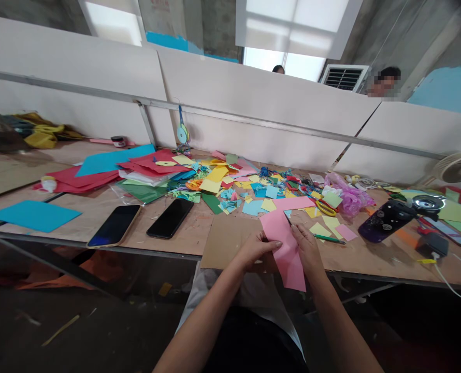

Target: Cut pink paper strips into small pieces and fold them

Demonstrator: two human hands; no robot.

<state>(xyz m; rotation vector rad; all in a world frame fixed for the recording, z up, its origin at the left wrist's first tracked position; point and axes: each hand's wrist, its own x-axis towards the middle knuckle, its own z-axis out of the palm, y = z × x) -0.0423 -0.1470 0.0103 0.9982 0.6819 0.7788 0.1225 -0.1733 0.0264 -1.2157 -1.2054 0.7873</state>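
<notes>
The wooden table [83, 207] bears two dark phones [170, 218], a cardboard sheet [225, 241], a blue sheet [34, 215] and heaped paper scraps [246, 191].

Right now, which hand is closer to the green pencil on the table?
The right hand. It grips the pink paper at its right edge, just left of the green pencil. The left hand holds the paper's left edge, farther from the pencil.

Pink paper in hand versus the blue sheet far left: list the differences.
The pink paper is gripped by the left hand and right hand, overhanging the bench edge; the blue sheet lies flat, untouched. The pink paper is narrow; the blue sheet is broader. Both are plain paper.
</notes>
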